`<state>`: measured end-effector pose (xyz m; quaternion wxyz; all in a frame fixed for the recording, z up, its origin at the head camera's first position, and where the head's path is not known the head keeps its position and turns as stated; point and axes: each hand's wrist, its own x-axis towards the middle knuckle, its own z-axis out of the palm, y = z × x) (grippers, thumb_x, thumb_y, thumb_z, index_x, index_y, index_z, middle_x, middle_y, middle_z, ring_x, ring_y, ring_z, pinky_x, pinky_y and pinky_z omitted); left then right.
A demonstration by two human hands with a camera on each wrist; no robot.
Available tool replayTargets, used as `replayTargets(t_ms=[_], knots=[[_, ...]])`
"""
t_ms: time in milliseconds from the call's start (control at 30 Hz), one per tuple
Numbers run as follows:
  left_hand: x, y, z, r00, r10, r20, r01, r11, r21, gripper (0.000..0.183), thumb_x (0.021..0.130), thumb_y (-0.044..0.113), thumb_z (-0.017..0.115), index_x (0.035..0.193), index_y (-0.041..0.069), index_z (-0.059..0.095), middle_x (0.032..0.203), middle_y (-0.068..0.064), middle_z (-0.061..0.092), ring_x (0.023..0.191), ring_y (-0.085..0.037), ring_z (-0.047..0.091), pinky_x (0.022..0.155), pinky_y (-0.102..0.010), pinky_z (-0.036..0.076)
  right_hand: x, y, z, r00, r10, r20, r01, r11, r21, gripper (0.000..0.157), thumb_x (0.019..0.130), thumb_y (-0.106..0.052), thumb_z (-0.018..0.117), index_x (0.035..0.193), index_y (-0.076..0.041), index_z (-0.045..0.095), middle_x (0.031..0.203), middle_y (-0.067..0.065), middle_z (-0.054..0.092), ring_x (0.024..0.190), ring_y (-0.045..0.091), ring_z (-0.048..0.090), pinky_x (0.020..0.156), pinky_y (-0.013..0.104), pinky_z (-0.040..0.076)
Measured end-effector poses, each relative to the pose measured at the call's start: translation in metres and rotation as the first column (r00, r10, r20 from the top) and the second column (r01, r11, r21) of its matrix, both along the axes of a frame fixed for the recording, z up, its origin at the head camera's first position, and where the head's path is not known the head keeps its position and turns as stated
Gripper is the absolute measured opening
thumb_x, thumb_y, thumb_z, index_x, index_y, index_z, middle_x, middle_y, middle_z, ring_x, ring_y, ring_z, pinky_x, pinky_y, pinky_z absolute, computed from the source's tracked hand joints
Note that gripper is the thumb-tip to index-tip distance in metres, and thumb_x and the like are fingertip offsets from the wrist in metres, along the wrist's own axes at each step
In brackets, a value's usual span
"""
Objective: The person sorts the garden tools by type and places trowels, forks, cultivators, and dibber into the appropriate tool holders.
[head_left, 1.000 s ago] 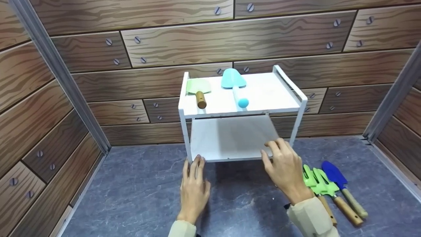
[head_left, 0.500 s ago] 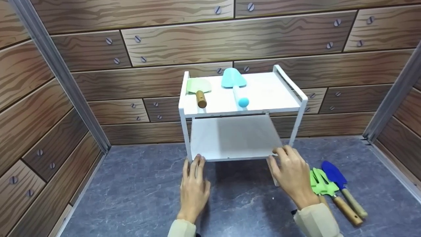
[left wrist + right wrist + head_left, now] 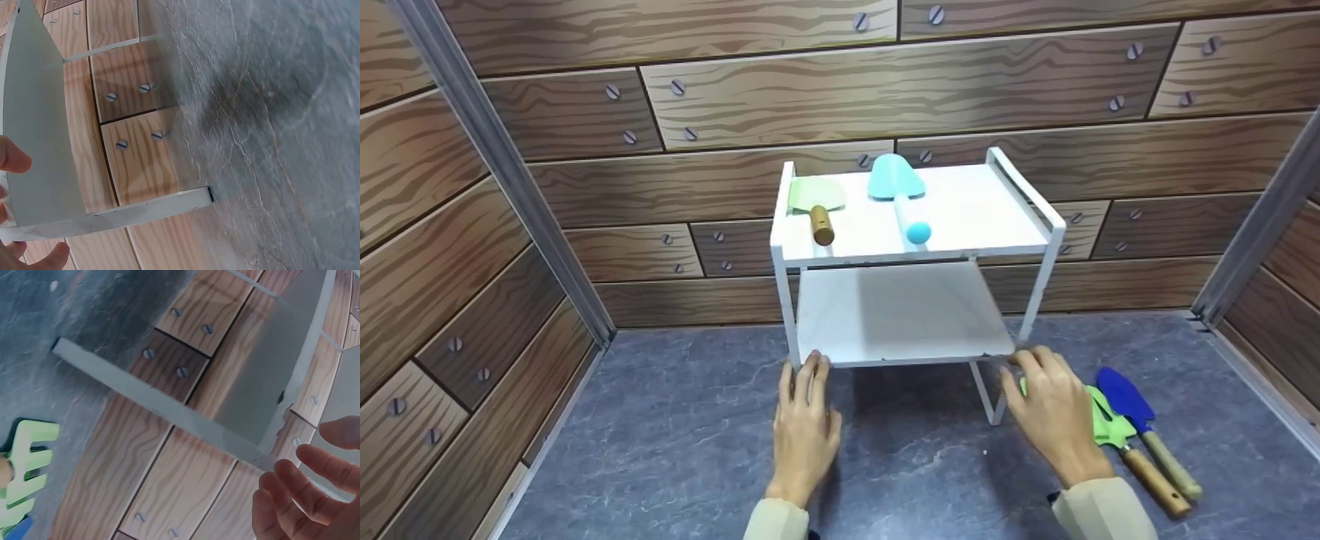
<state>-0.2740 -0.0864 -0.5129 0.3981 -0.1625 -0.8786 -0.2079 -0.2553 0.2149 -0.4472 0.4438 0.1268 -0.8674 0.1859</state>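
Observation:
A white two-tier shelf (image 3: 907, 311) stands on the dark floor. On its top tier lie a light green spatula-like tool (image 3: 819, 195) with a brown handle and a light blue scoop (image 3: 896, 178). My left hand (image 3: 805, 435), fingers extended, is at the lower tier's front left corner; in the left wrist view its fingertips (image 3: 14, 156) appear around the front leg. At the front right leg, my right hand (image 3: 1054, 412) has loosely bent fingers. The right wrist view shows its fingertips (image 3: 281, 467) by that leg; contact is hard to tell.
To the right on the floor lie a green garden fork (image 3: 1112, 427), partly behind my right hand, and a blue trowel (image 3: 1125, 397), both with wooden handles. Wood-patterned walls (image 3: 915, 90) with metal corner posts (image 3: 502, 165) enclose the back and sides.
My right hand has moved right and slightly down, from before the lower tier to the front right leg, covering more of the green tools. The left hand has stayed at its corner.

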Motion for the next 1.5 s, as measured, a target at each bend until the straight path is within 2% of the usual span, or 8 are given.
replayTargets(t_ms=[300,900,1200,1500], knots=[[0.001,0.001,-0.001,1.0,0.011,-0.008,-0.011,1.0,-0.004,0.07,0.075,0.002,0.075,0.142,0.0,0.054,0.145,-0.015,0.051,0.134,-0.048,0.042,0.105,-0.056,0.048,0.003,0.016,-0.013,0.999,-0.039,0.035,0.039,0.999,0.009,0.014,0.076,0.002,0.08,0.085,0.003,0.069,0.082,0.015,0.063,0.07,0.037,0.062,0.051,0.055,0.053],[-0.001,0.005,0.001,1.0,0.007,0.003,-0.007,1.0,0.018,0.068,0.076,0.003,0.075,0.141,0.001,0.055,0.146,-0.014,0.051,0.135,-0.048,0.041,0.107,-0.055,0.046,0.014,0.053,-0.034,0.983,-0.122,0.14,0.125,0.992,-0.014,0.014,0.08,-0.002,0.076,0.09,0.004,0.068,0.089,0.021,0.064,0.079,0.045,0.061,0.058,0.066,0.05],[-0.001,0.005,0.003,1.0,0.025,-0.004,-0.025,1.0,-0.008,0.071,0.075,0.003,0.077,0.142,0.0,0.054,0.145,-0.015,0.05,0.135,-0.047,0.041,0.107,-0.053,0.047,0.014,0.068,-0.043,0.987,-0.125,0.098,0.126,0.992,0.0,0.014,0.077,-0.001,0.076,0.086,0.006,0.067,0.085,0.022,0.063,0.075,0.046,0.06,0.06,0.063,0.05],[-0.001,0.004,0.001,1.0,0.023,-0.014,-0.023,1.0,0.008,0.073,0.072,0.002,0.079,0.141,0.001,0.055,0.145,-0.014,0.051,0.135,-0.047,0.042,0.105,-0.054,0.048,0.014,0.079,-0.052,0.973,-0.155,0.169,0.155,0.988,0.015,0.019,0.078,-0.001,0.075,0.092,0.009,0.067,0.087,0.026,0.062,0.074,0.048,0.059,0.059,0.067,0.048]])
